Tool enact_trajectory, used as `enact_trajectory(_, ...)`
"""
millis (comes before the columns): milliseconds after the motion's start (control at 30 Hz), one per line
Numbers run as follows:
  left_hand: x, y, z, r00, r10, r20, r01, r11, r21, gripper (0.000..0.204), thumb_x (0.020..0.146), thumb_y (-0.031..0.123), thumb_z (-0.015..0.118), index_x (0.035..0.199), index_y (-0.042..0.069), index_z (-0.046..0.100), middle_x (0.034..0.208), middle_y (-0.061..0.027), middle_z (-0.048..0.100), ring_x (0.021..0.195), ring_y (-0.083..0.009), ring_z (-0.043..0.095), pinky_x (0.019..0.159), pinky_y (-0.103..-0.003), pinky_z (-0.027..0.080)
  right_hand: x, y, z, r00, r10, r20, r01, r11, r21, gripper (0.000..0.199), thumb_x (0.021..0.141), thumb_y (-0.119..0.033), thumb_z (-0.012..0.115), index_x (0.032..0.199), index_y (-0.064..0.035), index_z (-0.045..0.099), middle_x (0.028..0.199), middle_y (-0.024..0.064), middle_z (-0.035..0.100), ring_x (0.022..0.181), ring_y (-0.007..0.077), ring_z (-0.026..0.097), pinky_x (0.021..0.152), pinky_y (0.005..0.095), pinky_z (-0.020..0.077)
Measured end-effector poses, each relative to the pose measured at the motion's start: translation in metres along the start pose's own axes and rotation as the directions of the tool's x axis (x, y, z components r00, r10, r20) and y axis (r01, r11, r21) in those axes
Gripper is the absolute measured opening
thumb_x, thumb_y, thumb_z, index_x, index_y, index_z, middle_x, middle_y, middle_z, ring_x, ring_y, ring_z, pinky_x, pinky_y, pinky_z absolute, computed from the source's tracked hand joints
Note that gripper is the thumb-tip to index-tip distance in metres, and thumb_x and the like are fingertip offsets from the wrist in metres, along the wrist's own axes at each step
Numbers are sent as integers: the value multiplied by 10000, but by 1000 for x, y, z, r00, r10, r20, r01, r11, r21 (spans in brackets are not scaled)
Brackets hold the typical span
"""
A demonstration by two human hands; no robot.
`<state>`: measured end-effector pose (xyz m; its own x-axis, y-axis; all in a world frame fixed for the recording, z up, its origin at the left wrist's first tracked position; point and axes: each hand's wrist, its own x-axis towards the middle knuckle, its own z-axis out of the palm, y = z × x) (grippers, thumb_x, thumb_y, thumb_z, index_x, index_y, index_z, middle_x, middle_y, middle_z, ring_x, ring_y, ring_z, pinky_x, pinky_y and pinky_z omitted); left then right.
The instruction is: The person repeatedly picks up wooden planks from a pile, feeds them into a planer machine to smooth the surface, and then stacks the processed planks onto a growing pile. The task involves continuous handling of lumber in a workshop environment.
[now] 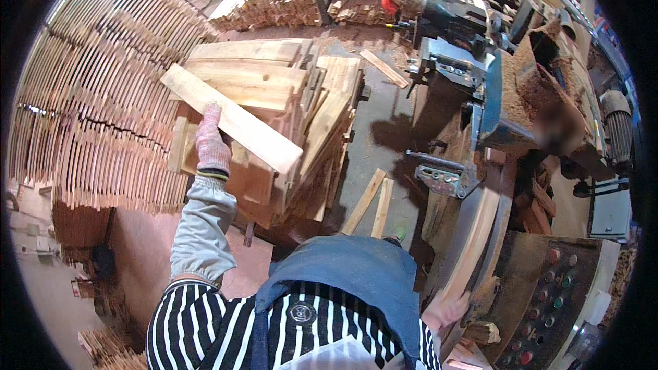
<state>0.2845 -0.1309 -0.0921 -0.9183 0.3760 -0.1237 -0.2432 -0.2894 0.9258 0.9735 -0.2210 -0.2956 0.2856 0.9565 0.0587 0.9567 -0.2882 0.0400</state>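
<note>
My left hand [212, 142], in a pinkish work glove, grips a pale wooden board [236, 123] near its middle. The board slants above a stack of planks [264, 82], one end toward the stack's far left and the other toward its near right. My right hand [445, 310], bare and a little blurred, has its fingers at the near end of a long wooden strip [474, 240]. That strip lies along the bed of a woodworking machine [508, 120], and its far end runs in under the machine's sawdust-covered housing.
A wall of stacked slats [103, 103] rises at the left. Two loose sticks [373, 204] lie on the floor ahead of me, and another offcut [384, 68] lies farther off. A control panel [541, 308] with coloured buttons stands at the lower right. More timber [267, 1] is piled behind.
</note>
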Motion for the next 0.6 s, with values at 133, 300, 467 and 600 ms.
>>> enact_trajectory(133, -41, -15, 44, 982, -26, 187, 2, 992, 128, 399, 934, 298, 771, 1200, 17, 673, 1067, -78, 714, 917, -189, 716, 765, -312, 617, 110, -28, 12, 997, -72, -8, 73, 982, 177, 833, 913, -438, 694, 1555, -2, 392, 1596, 216, 415, 1470, 416, 382, 1229, 490, 305)
enact_trajectory(300, -102, -53, 122, 913, -16, 407, -73, 976, 204, 278, 971, 238, 749, 1118, 8, 696, 1002, -42, 718, 888, -145, 676, 790, -303, 565, 205, -71, 53, 992, -123, -4, 123, 989, 84, 797, 933, -427, 680, 1576, -52, 396, 1648, 182, 368, 1493, 409, 362, 1245, 474, 287)
enact_trajectory(467, -167, -123, 158, 838, -171, 518, -4, 948, 319, 335, 949, 260, 785, 1095, -34, 722, 980, -95, 750, 879, -177, 690, 812, -324, 568, 200, -208, -80, 805, -580, -124, 412, 395, 821, 794, 821, -297, 820, 1503, -43, 500, 1568, 238, 455, 1429, 400, 454, 1188, 454, 364)
enact_trajectory(600, -232, -161, 168, 615, -447, 650, 9, 828, 561, 380, 941, 251, 787, 1221, 10, 699, 1074, -87, 735, 899, -150, 660, 796, -298, 561, 107, -252, -145, 782, -605, -154, 386, 275, 881, 819, 730, -269, 856, 1439, -13, 536, 1358, 221, 603, 1242, 388, 609, 1063, 442, 488)
